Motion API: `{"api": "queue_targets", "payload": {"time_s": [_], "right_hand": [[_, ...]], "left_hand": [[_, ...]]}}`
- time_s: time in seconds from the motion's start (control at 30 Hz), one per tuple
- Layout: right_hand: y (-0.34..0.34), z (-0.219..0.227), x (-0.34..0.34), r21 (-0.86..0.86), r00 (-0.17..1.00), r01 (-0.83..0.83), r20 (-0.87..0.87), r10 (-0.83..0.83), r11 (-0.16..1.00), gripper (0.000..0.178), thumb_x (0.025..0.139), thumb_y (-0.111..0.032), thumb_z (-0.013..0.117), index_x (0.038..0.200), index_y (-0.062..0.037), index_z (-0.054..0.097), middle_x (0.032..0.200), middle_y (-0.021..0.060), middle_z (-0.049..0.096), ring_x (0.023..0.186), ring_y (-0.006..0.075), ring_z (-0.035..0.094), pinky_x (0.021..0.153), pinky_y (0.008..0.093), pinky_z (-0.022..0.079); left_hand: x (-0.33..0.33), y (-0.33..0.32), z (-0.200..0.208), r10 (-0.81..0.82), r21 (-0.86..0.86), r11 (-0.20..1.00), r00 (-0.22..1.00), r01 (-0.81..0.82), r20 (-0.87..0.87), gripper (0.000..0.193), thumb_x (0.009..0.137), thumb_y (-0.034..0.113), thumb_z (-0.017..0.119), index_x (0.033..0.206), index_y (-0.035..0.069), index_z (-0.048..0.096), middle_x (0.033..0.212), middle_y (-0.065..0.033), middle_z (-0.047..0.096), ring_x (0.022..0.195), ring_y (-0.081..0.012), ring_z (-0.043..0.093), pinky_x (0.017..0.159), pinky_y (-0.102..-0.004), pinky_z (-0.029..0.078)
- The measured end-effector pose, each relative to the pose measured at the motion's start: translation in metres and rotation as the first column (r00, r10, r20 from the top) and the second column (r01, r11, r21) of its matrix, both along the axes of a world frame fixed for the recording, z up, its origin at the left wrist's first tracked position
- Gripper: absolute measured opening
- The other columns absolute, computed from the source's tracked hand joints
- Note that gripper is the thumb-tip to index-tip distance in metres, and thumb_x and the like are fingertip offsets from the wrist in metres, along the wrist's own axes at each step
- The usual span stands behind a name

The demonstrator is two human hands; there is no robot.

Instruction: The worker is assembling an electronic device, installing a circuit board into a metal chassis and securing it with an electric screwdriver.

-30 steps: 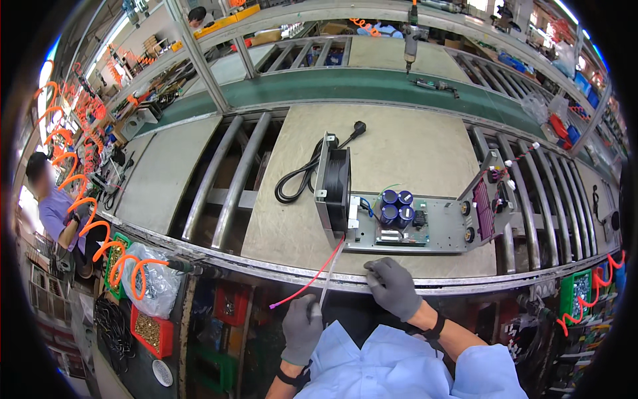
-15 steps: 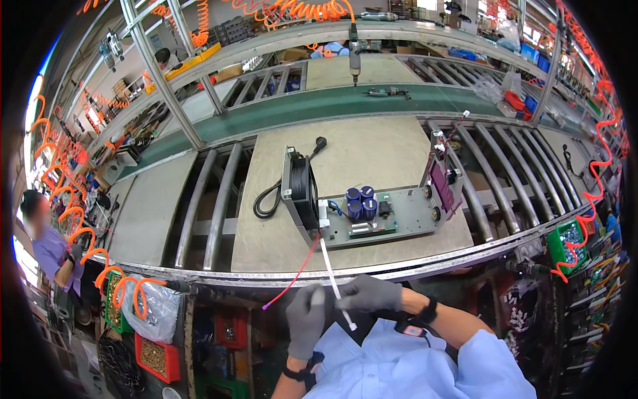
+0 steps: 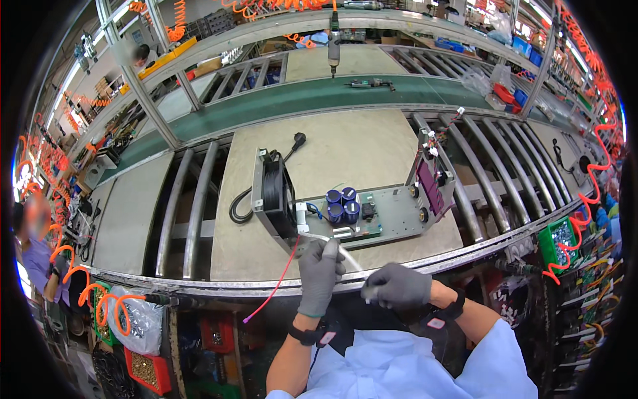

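A grey metal chassis [image 3: 393,201] rests on a pale board, with a black fan [image 3: 276,189] upright at its left end. Several blue capacitors [image 3: 334,213] stand on its green circuit board [image 3: 362,228]. From beside the fan a white cable [image 3: 350,258] runs toward me. My left hand [image 3: 320,276], in a grey glove, is closed on this cable near the chassis. Gloved in grey too, my right hand [image 3: 397,286] is closed at the cable's free end, a white tip showing below the fingers. Left of my left hand a red wire [image 3: 278,284] hangs over the board's front edge.
The pale board [image 3: 372,143] lies between metal rollers [image 3: 205,199]. A black plug [image 3: 299,139] lies behind the fan. An electric screwdriver [image 3: 333,50] hangs over the green belt [image 3: 252,100]. Bins of screws [image 3: 147,371] flank the bench. A person [image 3: 41,256] stands far left.
Both hands have moved up toward the chassis, the right one also rightward. The white cable, earlier hanging down, now bends and stretches rightward between my hands. The view has shifted slightly.
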State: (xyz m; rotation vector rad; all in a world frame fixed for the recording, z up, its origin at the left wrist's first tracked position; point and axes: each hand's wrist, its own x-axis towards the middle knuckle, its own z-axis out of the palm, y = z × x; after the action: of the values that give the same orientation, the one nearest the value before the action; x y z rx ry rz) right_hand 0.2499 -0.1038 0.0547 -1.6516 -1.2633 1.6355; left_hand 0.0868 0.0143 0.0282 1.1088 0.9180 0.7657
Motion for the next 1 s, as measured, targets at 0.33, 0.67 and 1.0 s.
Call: {"api": "queue_targets", "payload": {"time_s": [0.33, 0.67, 1.0], "right_hand": [[0.086, -0.032, 0.052, 0.372, 0.862, 0.362, 0.215, -0.459, 0.855, 0.025, 0.089, -0.021, 0.07, 0.103, -0.0002, 0.075, 0.072, 0.0148, 0.071, 0.065, 0.0192, 0.069, 0.064, 0.0339, 0.055], [0.102, -0.039, 0.041, 0.52, 0.778, 0.205, 0.427, -0.461, 0.829, 0.028, 0.086, -0.022, 0.071, 0.103, -0.0004, 0.073, 0.087, 0.023, 0.071, 0.081, 0.0366, 0.07, 0.073, 0.0422, 0.054], [0.104, -0.037, 0.038, 0.389, 0.799, 0.306, 0.391, -0.456, 0.869, 0.023, 0.083, -0.02, 0.071, 0.097, -0.0007, 0.074, 0.081, 0.0214, 0.07, 0.076, 0.0341, 0.07, 0.07, 0.0415, 0.053]], "left_hand": [[0.017, 0.014, -0.06, 0.206, 0.684, 0.725, 0.92, 0.085, -0.333, 0.021, 0.09, 0.01, 0.064, 0.11, 0.002, 0.064, 0.095, -0.015, 0.066, 0.076, -0.0261, 0.068, 0.071, -0.0369, 0.054], [0.012, 0.011, -0.077, 0.222, 0.791, 0.579, 0.896, 0.197, -0.386, 0.029, 0.083, 0.009, 0.064, 0.112, 0.005, 0.063, 0.098, -0.0176, 0.062, 0.092, -0.0369, 0.062, 0.076, -0.045, 0.053], [0.012, 0.014, -0.079, 0.237, 0.824, 0.544, 0.913, 0.159, -0.333, 0.032, 0.082, 0.008, 0.064, 0.114, 0.004, 0.064, 0.098, -0.0171, 0.061, 0.084, -0.0343, 0.063, 0.073, -0.0442, 0.052]]}}
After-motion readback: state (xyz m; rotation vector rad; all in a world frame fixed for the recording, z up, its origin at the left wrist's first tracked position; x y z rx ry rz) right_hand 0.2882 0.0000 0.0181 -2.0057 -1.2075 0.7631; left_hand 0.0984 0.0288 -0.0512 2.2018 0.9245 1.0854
